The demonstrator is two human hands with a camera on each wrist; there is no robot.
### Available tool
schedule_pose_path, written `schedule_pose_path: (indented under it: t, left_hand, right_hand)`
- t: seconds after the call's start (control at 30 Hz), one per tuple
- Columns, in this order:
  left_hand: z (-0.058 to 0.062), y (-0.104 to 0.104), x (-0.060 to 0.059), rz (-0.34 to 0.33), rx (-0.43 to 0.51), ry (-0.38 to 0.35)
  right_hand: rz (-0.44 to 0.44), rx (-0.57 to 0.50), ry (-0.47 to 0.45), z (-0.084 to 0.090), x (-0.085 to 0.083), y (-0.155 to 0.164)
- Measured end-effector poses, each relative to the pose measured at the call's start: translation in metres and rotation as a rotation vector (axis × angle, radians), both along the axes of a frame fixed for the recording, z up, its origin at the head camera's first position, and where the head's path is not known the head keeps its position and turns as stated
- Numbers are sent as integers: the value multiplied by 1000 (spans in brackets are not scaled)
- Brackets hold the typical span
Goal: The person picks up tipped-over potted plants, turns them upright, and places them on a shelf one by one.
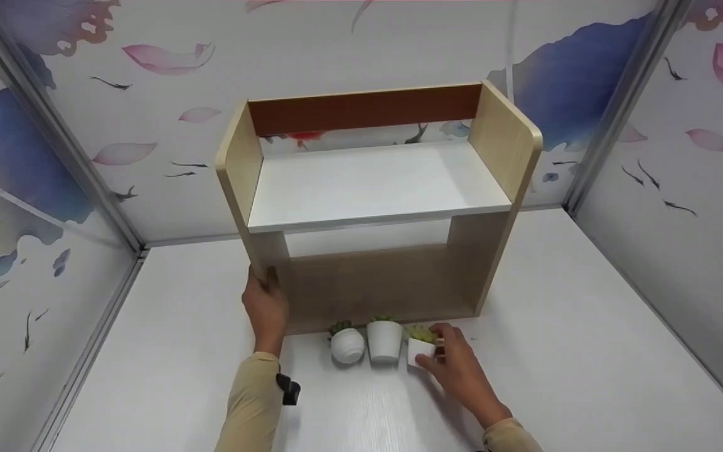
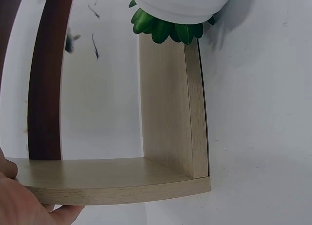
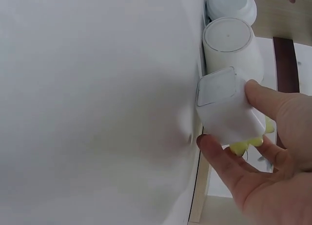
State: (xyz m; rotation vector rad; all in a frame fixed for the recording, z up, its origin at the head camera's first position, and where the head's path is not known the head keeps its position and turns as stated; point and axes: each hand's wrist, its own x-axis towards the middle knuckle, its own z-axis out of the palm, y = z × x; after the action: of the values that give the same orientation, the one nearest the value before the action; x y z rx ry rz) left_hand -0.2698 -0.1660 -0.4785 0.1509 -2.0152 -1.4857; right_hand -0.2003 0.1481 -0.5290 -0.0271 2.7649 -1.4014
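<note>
A small wooden desk shelf with a white middle board stands on the table. My left hand grips the edge of its left side panel, thumb and fingers on either side. In front of the bottom board lie three white pots with small plants, bases turned toward me. They are a rounded pot, a tapered pot in the middle and a square pot on the right. My right hand pinches the square pot between thumb and fingers; its yellow-green succulent is partly hidden behind them.
The white table spreads to both sides of the shelf. Printed wall panels close in the back and both sides, joined by metal corner posts. A brown back strip spans the shelf's top.
</note>
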Motion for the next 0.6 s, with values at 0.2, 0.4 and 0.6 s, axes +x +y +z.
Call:
schedule_pose_path:
  t: [0.2,0.4,0.6]
  left_hand:
    - [1,1,-1,7,-7,-4]
    - [1,0,-1,13,-15,-10]
    - [0,1,-1,17,-20,-23]
  right_hand:
    - [9,-13,5,3,1,5]
    - [0,-30,14,3,-2,10]
    - [0,-24,16,2,-1,14]
